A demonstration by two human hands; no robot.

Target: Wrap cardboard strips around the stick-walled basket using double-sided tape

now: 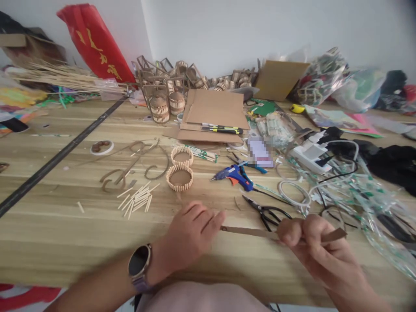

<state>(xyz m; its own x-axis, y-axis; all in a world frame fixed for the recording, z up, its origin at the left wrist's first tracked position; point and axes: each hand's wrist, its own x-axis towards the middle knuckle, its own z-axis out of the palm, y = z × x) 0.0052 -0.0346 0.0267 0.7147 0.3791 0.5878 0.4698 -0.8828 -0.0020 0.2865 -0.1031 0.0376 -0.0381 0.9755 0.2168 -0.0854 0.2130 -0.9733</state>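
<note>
A thin brown cardboard strip (250,232) stretches between my two hands, above the front part of the table. Its right part is gripped by my right hand (320,245), whose fingers are closed round it, and a short end sticks out past them. My left hand (195,227), with a watch on the wrist, has its fingers together at the strip's left end; the thumb is hidden. Beyond the hands stand two small rings of wooden sticks, a nearer one (180,187) with a brown base and a farther one (181,151). Loose short sticks (138,198) lie left of them.
Black-handled scissors (268,212) lie just behind the strip, with a blue glue gun (232,175) farther back. Cardboard sheets (216,108) hold utility knives. A white power strip (312,156), cables and plastic wrappers crowd the right. Finished stick baskets (160,110) stand at the back.
</note>
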